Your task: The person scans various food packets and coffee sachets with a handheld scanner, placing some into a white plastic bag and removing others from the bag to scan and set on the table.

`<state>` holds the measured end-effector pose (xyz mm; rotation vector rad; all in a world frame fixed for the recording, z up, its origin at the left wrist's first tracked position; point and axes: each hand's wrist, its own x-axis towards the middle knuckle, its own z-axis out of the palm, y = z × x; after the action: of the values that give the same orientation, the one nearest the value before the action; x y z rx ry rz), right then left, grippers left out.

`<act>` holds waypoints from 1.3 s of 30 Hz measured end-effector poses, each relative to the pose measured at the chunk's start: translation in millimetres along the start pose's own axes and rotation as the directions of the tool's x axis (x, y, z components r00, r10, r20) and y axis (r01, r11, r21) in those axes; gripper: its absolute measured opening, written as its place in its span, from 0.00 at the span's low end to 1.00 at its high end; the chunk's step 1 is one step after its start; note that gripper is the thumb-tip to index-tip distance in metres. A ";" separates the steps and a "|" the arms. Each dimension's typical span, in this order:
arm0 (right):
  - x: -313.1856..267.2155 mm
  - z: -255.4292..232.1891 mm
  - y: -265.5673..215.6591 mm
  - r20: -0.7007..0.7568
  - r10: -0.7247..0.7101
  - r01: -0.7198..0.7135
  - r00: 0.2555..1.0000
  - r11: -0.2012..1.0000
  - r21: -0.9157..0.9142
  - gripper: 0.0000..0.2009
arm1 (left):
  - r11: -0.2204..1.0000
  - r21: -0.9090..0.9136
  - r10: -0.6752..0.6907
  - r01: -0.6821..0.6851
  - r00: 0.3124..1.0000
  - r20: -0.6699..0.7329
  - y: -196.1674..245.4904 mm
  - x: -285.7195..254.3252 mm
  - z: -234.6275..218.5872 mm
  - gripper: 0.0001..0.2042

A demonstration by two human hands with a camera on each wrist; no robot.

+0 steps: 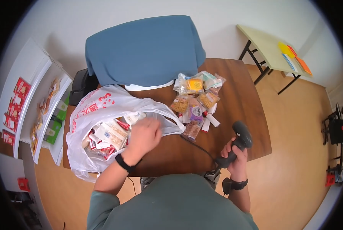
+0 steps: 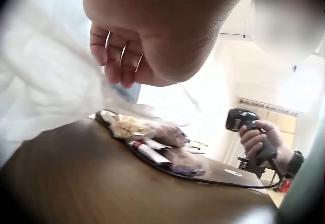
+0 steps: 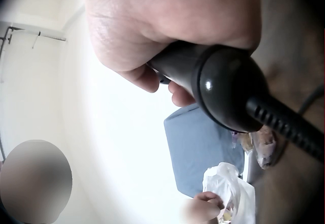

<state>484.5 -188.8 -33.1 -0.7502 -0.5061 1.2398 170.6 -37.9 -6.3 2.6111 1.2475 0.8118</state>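
The left hand [image 1: 144, 135], blurred, is over the right side of the open white plastic bag [image 1: 91, 103]. Its fingers bend loosely in the left wrist view, with nothing visible in them. Inside the bag lie packaged items, among them a pale packet [image 1: 112, 134] and red-and-white packets. The right hand [image 1: 236, 157] grips the handle of a black handheld scanner [image 1: 242, 135] above the table's front right part; the right wrist view shows the handle's base and cable [image 3: 284, 125]. Between the hands and farther back lies a pile of snack packets, including a purple-labelled one [image 1: 195, 112].
A blue cloth [image 1: 144, 50] covers a large object at the back of the brown table [image 1: 240, 96], beside a black device [image 1: 81, 86]. The scanner's cable [image 1: 198, 147] crosses the tabletop. White shelves [image 1: 41, 73] with packets stand left; a pale table [image 1: 269, 50] stands back right.
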 end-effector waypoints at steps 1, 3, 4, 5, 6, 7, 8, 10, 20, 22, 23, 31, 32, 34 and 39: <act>-0.2 -1.8 0.6 -0.001 0.007 -0.007 1.000 1.000 0.010 0.16 | 0.995 -0.079 0.054 -0.056 0.998 -0.034 13.4 -7.1 -3.6 0.04; 0.0 -3.7 1.5 -0.006 0.009 -0.009 1.000 1.000 0.017 0.16 | 0.932 -0.224 0.282 -0.284 0.958 -0.043 39.4 -17.1 -5.8 0.05; -0.4 -3.2 2.2 -0.001 0.024 -0.024 1.000 0.999 0.021 0.16 | 0.896 -0.246 0.382 -0.371 0.924 -0.004 51.9 -16.9 -6.3 0.06; -1.0 -2.5 3.0 0.005 0.040 -0.040 0.999 0.999 0.025 0.16 | 0.851 -0.271 0.476 -0.450 0.879 0.032 63.2 -16.4 -4.1 0.06; -1.3 -1.7 3.7 0.023 0.050 -0.051 0.998 0.998 0.033 0.17 | 0.846 -0.302 0.480 -0.439 0.874 0.074 70.7 -16.8 4.0 0.09; -2.2 -1.0 4.5 0.022 0.049 -0.050 0.999 0.998 0.030 0.17 | 0.845 -0.304 0.480 -0.439 0.874 0.071 76.9 -11.4 11.4 0.09; -2.9 -0.5 5.7 0.031 0.072 -0.073 0.997 0.997 0.022 0.17 | 0.856 -0.287 0.467 -0.431 0.881 0.072 81.7 -2.0 18.8 0.12; -4.4 1.8 7.0 0.045 0.095 -0.096 0.994 0.995 0.004 0.18 | 0.864 -0.269 0.458 -0.426 0.887 0.066 87.7 18.1 36.2 0.14; -12.2 0.4 9.2 0.054 0.106 -0.106 0.993 0.994 0.001 0.17 | 0.956 0.101 0.263 -0.277 0.956 0.131 64.5 80.0 98.2 0.21; -13.8 -1.2 9.9 0.046 0.109 -0.109 0.993 0.994 0.002 0.17 | 0.952 0.070 0.288 -0.299 0.949 0.127 57.1 83.3 98.0 0.22; -12.7 -2.9 11.0 0.045 0.114 -0.113 0.992 0.993 -0.019 0.18 | 0.948 0.043 0.308 -0.315 0.944 0.118 54.5 83.6 97.4 0.23; -7.8 10.1 7.2 0.106 0.107 -0.099 0.989 0.992 -0.082 0.20 | 0.703 -0.678 -0.163 0.217 0.976 0.143 51.6 73.2 50.7 0.17; -8.0 14.0 6.0 0.142 0.129 -0.114 0.981 0.987 -0.110 0.20 | 0.392 -0.883 -0.260 0.257 0.952 0.162 49.5 65.8 48.4 0.15; -6.6 19.9 6.4 0.186 0.161 -0.137 0.969 0.981 -0.135 0.19 | 0.137 -0.941 -0.305 0.310 0.917 0.258 51.6 52.8 36.3 0.15; -3.1 50.2 3.9 0.285 0.341 -0.253 0.896 0.919 -0.302 0.12 | -0.267 -0.905 -0.334 0.330 0.849 0.409 50.9 25.9 23.8 0.13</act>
<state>445.5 -179.5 -2.5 -0.8641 -0.8671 1.6252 231.0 -48.8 1.6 0.7831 0.6253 0.9898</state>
